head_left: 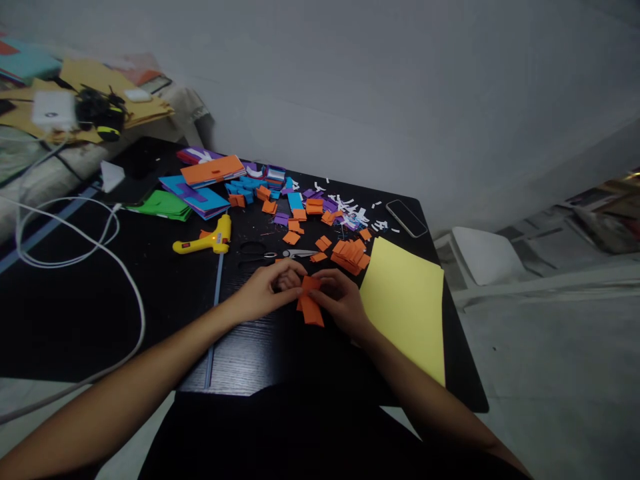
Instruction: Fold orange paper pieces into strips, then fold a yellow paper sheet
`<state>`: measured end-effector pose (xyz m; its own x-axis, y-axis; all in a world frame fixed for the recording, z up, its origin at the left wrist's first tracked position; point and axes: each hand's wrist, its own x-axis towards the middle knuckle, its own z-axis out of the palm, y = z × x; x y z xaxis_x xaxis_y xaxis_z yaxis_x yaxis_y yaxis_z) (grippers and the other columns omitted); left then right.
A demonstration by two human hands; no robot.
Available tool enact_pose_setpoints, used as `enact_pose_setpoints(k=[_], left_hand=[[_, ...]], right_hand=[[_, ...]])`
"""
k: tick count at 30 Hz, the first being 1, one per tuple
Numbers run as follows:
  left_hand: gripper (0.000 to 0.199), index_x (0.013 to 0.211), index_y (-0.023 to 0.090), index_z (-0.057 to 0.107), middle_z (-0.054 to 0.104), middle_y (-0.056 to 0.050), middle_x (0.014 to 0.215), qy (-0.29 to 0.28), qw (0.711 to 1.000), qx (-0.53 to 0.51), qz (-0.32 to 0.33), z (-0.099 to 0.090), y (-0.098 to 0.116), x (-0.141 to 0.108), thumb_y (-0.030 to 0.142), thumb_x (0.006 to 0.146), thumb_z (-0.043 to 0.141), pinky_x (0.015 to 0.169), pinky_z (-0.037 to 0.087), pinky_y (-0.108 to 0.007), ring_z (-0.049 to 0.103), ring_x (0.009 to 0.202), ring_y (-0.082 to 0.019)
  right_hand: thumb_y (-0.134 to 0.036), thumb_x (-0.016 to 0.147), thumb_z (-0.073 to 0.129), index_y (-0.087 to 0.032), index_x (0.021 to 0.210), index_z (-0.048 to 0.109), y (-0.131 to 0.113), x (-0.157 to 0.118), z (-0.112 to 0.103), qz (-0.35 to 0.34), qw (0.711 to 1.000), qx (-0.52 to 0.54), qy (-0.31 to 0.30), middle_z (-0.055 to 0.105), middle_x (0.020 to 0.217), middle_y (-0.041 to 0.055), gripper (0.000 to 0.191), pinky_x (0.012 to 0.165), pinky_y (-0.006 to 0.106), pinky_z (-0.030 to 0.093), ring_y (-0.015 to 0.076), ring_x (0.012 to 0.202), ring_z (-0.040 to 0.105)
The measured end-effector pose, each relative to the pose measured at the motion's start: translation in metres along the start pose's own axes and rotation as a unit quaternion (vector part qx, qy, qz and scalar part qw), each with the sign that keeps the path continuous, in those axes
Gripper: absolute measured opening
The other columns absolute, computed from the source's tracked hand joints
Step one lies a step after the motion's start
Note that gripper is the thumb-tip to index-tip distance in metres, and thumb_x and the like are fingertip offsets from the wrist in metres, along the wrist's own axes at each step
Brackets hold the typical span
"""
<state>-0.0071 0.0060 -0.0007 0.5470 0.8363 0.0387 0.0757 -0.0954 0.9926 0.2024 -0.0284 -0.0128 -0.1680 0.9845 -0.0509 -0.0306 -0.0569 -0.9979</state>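
An orange paper piece [312,311] is held between both hands above the black table, near its front middle. My left hand [273,288] pinches the paper's left side between thumb and fingers. From the right, my right hand [343,299] grips the same paper, its thumb on the upper part. The lower end of the paper hangs below the fingers as a folded strip. Just beyond the hands lie scissors [299,253] and a pile of folded orange pieces [351,255].
A yellow glue gun [205,239] lies left of the hands, yellow sheets [406,300] to the right. Purple, blue and orange pieces and white scraps [357,213] lie at the back, near a phone [407,219]. A white cable [131,287] crosses the left side.
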Motion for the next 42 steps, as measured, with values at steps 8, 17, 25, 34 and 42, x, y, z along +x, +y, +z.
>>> enact_pose_setpoints(k=[8,17,25,34,42], left_hand=[[0.021,0.112,0.018,0.061,0.063,0.001,0.083,0.003,0.999,0.032,0.032,0.000,0.003,-0.003,0.022,0.091,0.062,0.068,0.047,-0.024,0.059,0.072,-0.012],[0.012,0.105,0.019,0.059,0.062,0.002,0.080,0.012,0.995,0.087,0.053,0.000,0.002,-0.005,0.024,0.094,0.060,0.066,0.048,-0.024,0.057,0.070,-0.012],[0.026,0.118,0.021,0.058,0.066,-0.001,0.092,-0.004,0.987,0.135,0.085,0.000,0.006,-0.007,0.024,0.093,0.062,0.072,0.053,-0.026,0.064,0.077,-0.014],[0.019,0.113,0.022,0.062,0.067,0.000,0.087,0.015,0.984,0.161,0.077,0.002,-0.003,-0.006,0.029,0.096,0.062,0.067,0.051,-0.024,0.064,0.076,-0.014],[0.023,0.115,0.021,0.060,0.065,0.002,0.083,0.025,0.990,0.128,0.051,0.003,-0.006,-0.006,0.029,0.094,0.064,0.068,0.050,-0.025,0.062,0.075,-0.013]], right_hand=[[-0.033,0.080,0.081,-0.022,0.082,0.070,0.004,-0.004,0.001,-0.052,0.997,-0.039,0.037,0.075,0.099,0.0046,0.016,0.089,0.036,0.057,0.0209,0.093,0.071],[-0.023,0.083,0.074,-0.023,0.084,0.074,0.005,-0.005,0.002,-0.128,0.986,-0.106,0.029,0.077,0.094,0.0042,0.001,0.080,0.032,0.057,0.0196,0.087,0.072],[-0.031,0.081,0.078,-0.023,0.092,0.070,0.002,-0.006,0.003,-0.068,0.991,-0.110,0.035,0.074,0.086,0.0022,0.016,0.070,0.030,0.054,0.0178,0.075,0.069],[-0.037,0.074,0.086,-0.024,0.098,0.067,0.003,-0.001,0.002,0.011,1.000,-0.013,-0.004,0.070,0.084,-0.0013,0.033,0.070,0.028,0.051,0.0153,0.074,0.065],[-0.038,0.074,0.086,-0.023,0.094,0.070,0.001,0.000,0.002,0.025,0.999,-0.020,0.020,0.065,0.077,-0.0025,0.029,0.065,0.027,0.046,0.0139,0.069,0.058]])
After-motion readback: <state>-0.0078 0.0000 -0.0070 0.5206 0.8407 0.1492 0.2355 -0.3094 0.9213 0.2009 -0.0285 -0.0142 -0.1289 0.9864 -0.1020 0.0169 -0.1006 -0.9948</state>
